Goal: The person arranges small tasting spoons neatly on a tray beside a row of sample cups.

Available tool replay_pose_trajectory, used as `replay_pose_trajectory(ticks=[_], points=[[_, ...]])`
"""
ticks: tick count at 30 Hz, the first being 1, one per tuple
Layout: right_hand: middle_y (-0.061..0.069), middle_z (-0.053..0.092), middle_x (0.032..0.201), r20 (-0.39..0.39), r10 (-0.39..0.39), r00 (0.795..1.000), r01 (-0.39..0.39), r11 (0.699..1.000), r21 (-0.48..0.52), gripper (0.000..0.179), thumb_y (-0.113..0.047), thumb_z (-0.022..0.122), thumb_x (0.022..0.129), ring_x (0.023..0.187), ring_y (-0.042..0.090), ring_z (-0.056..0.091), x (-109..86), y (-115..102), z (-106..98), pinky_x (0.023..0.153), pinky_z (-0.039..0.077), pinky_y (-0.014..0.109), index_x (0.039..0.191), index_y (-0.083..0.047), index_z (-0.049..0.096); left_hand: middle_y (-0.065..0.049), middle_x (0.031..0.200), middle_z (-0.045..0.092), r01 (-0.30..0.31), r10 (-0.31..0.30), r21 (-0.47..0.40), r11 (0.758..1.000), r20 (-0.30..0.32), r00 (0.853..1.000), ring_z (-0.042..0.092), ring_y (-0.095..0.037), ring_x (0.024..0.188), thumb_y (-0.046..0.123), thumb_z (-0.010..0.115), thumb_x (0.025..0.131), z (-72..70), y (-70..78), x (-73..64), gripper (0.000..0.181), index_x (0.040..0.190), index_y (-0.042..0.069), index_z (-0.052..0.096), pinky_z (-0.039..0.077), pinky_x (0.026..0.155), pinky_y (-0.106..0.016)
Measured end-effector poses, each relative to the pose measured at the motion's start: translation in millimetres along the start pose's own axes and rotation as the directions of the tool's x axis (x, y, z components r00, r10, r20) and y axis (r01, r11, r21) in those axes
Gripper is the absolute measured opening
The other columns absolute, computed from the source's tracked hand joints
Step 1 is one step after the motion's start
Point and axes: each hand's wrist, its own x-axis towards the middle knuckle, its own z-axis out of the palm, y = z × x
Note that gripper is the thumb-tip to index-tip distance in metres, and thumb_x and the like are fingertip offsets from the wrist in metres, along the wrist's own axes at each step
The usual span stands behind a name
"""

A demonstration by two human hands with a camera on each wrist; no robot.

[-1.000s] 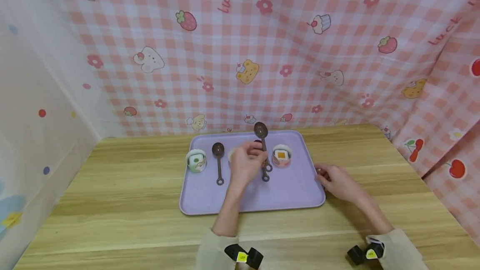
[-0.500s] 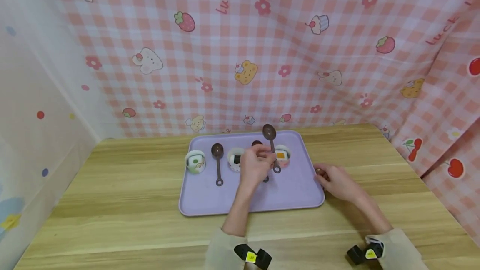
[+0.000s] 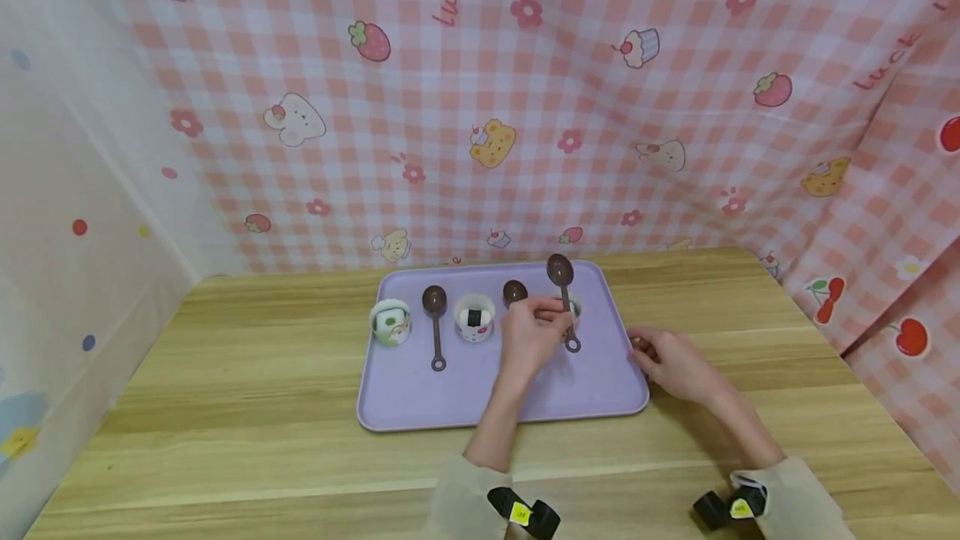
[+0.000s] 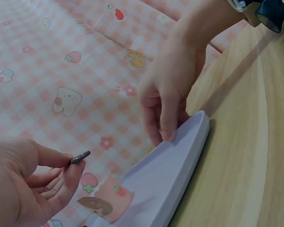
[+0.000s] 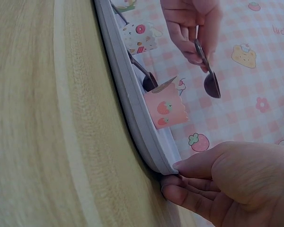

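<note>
Over the right part of a lilac tray [image 3: 420, 398], my left hand [image 3: 528, 336] pinches a dark brown spoon [image 3: 559, 272] by its handle, bowl pointing away from me. In the right wrist view the spoon [image 5: 211, 85] hangs above the tray, apart from it. My right hand [image 3: 675, 365] grips the tray's right rim between thumb and fingers. Behind the held spoon stands a pink paper cup [image 5: 168, 106], mostly hidden in the head view. A second brown spoon [image 3: 514, 292] lies on the tray, its handle covered by my left hand.
A third brown spoon [image 3: 437, 327] lies on the tray's left part. Beside it stand a green-patterned cup [image 3: 391, 323] and a white cup [image 3: 475, 319] holding a white piece with a black band. A pink checked cloth [image 3: 450, 107] hangs behind the wooden table [image 3: 262, 373].
My left hand has moved right with the spoon, from over the middle of the tray to in front of the pink cup, uncovering the white cup. The right hand stays on the rim.
</note>
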Motion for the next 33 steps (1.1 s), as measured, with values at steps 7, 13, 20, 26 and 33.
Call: replay_pose_trajectory(ticks=[7,13,20,26,33], points=[[0.004,0.067,0.081,0.001,0.009,1.0,-0.009,1.0,0.003,0.024,0.003,0.063,0.094,0.07,0.01,0.06,-0.1,-0.1,1.2,0.057,0.052,0.025,0.117,0.013,0.063,-0.005,0.072,0.072,-0.01,0.011,0.025,1.0,-0.014,1.0,0.067,-0.01,0.056,0.0,0.076,0.083,11.0,-2.6,-1.0,0.009,0.092,-0.004,0.075,0.055,0.055,-0.021],[0.003,0.068,0.08,0.001,0.009,1.0,-0.01,1.0,0.019,0.024,0.004,0.063,0.095,0.069,0.01,0.061,-0.3,0.7,1.3,0.057,0.053,0.025,0.118,0.012,0.063,-0.003,0.069,0.07,-0.022,0.024,0.054,0.998,-0.026,0.999,0.064,-0.006,0.053,0.001,0.077,0.083,20.1,-6.0,-1.0,0.007,0.089,-0.003,0.075,0.051,0.053,-0.018],[0.004,0.068,0.081,0.006,0.021,1.0,-0.021,0.999,0.029,0.026,0.004,0.062,0.095,0.071,0.011,0.061,-0.8,1.2,1.7,0.057,0.053,0.025,0.119,0.013,0.062,0.001,0.069,0.07,-0.051,0.058,0.124,0.991,-0.056,0.997,0.06,0.0,0.056,0.004,0.079,0.081,30.6,-9.5,-2.4,0.006,0.085,0.002,0.077,0.051,0.059,-0.016],[0.004,0.068,0.079,-0.004,0.02,1.0,-0.02,1.0,0.022,0.025,0.004,0.063,0.094,0.069,0.011,0.061,-0.7,2.0,1.8,0.057,0.052,0.025,0.118,0.013,0.063,0.002,0.068,0.071,-0.064,0.073,0.138,0.988,-0.057,0.996,0.057,0.003,0.056,0.004,0.079,0.08,40.3,-11.6,-3.6,0.005,0.085,0.002,0.077,0.05,0.059,-0.016],[0.005,0.069,0.081,-0.004,0.018,1.0,-0.018,1.0,0.023,0.026,0.004,0.062,0.095,0.07,0.011,0.062,-0.1,1.8,1.6,0.057,0.053,0.025,0.119,0.014,0.062,0.005,0.066,0.067,-0.039,0.053,0.181,0.983,-0.075,0.996,0.054,0.003,0.056,0.004,0.08,0.08,49.2,-15.1,-4.3,0.005,0.083,0.003,0.077,0.049,0.061,-0.017]])
